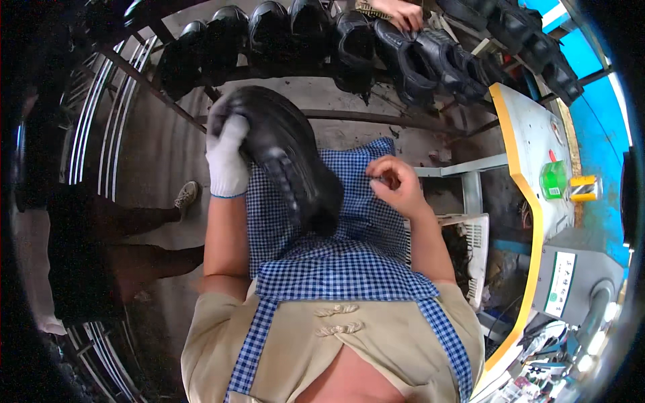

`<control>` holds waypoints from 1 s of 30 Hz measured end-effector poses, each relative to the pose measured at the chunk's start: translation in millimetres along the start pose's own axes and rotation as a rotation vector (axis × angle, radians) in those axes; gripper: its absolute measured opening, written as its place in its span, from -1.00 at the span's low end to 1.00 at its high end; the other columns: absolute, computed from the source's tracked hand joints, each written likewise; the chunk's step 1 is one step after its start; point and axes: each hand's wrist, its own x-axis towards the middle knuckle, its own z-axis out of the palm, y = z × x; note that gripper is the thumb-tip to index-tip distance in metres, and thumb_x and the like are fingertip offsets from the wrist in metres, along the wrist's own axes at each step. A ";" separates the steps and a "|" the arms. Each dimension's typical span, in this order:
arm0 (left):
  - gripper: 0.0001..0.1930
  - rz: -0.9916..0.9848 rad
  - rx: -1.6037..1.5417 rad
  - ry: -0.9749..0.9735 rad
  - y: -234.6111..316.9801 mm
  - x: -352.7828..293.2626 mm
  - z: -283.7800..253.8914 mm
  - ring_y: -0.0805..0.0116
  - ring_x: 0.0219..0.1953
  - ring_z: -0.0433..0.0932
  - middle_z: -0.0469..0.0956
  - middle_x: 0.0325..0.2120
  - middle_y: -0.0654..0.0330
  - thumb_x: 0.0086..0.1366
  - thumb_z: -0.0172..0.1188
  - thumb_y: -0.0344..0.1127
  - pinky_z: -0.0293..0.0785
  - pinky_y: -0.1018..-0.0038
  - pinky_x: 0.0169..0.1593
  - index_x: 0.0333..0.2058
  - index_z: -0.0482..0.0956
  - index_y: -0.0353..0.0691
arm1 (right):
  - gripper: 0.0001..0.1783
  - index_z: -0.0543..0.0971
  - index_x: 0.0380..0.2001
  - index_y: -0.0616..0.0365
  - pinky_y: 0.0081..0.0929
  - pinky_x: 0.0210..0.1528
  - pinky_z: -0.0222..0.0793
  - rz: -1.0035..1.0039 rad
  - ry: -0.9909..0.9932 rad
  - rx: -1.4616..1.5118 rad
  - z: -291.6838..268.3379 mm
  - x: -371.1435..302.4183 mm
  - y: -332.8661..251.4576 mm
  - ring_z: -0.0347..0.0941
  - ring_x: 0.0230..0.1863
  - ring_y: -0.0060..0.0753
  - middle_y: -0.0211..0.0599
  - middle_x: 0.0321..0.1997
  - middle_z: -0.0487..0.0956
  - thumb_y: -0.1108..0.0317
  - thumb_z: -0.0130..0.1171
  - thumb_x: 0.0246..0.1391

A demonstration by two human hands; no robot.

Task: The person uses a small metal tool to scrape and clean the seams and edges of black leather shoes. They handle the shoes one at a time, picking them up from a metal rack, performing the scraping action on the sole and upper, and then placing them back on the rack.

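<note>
Shoe (295, 154), black, held up left of centre over blue-checked apron (342, 279), gripped along its far left side by gloved left hand (228, 156) (forearm stretched forward); at right, bare right hand (398, 183) angled inward, fingers loosely curled, thumb parted; black shoes (269, 27) lined up at far side.

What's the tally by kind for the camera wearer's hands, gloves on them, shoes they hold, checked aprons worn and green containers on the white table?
Hands: 2 (left hand, right hand)
White glove: 1
Black shoe: 1
Blue checked apron: 1
Green container: 1
Total: 6
</note>
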 end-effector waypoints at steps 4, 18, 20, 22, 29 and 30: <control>-0.51 -0.205 -0.413 0.095 -34.5 20.1 -23.9 0.20 0.04 0.49 0.53 -0.02 0.12 0.31 0.15 -0.05 0.43 0.25 0.14 0.11 0.42 -0.20 | -0.12 0.33 0.25 0.07 -0.73 -0.50 0.17 0.162 0.010 0.172 -3.9 -8.9 -29.0 0.20 -0.56 -0.83 -0.18 0.11 0.51 0.32 0.46 -0.22; -0.60 -0.597 -0.144 0.004 -119.9 -30.0 -31.2 0.27 0.02 0.49 0.53 -0.03 0.15 0.36 0.10 -0.11 0.39 0.36 0.14 0.05 0.47 -0.23 | 0.12 0.11 0.26 0.22 -0.32 0.22 0.24 -0.107 0.232 0.205 16.1 35.2 -61.9 0.30 0.18 -0.38 -0.22 0.14 0.34 0.38 0.56 -0.38; -0.61 -0.253 0.249 0.122 -99.3 -39.6 -1.7 0.30 0.00 0.49 0.53 -0.06 0.13 0.36 0.11 -0.15 0.37 0.40 0.14 0.05 0.47 -0.27 | 0.11 0.12 0.25 0.22 -0.33 0.22 0.24 -0.092 0.235 0.194 16.9 38.2 -61.2 0.31 0.17 -0.37 -0.20 0.14 0.35 0.35 0.56 -0.37; -0.62 0.011 0.364 0.041 -68.7 -35.7 12.7 0.32 -0.01 0.45 0.51 -0.06 0.12 0.35 0.09 -0.23 0.32 0.44 0.13 0.06 0.46 -0.32 | 0.11 0.16 0.24 0.21 -0.30 0.21 0.28 -0.094 0.230 0.003 18.7 39.0 -53.1 0.37 0.16 -0.22 -0.12 0.14 0.39 0.22 0.58 -0.39; -0.56 -0.496 -0.018 -0.397 -4.6 -40.1 36.9 0.38 -0.08 0.51 0.56 -0.10 0.14 0.33 0.10 -0.18 0.41 0.44 0.05 0.05 0.45 -0.39 | 0.09 0.27 0.25 0.15 -0.25 0.19 0.32 -0.177 -0.009 -0.155 32.1 49.8 -55.7 0.38 0.20 0.00 -0.04 0.18 0.41 0.09 0.58 -0.39; -0.55 -0.454 0.012 -0.430 -1.9 -40.7 38.8 0.39 -0.08 0.51 0.56 -0.10 0.13 0.33 0.10 -0.17 0.41 0.44 0.05 0.06 0.44 -0.39 | 0.04 0.30 0.23 0.14 -0.29 0.13 0.37 -0.207 -0.001 -0.212 29.1 50.7 -57.5 0.42 0.15 -0.05 -0.05 0.16 0.43 0.10 0.57 -0.36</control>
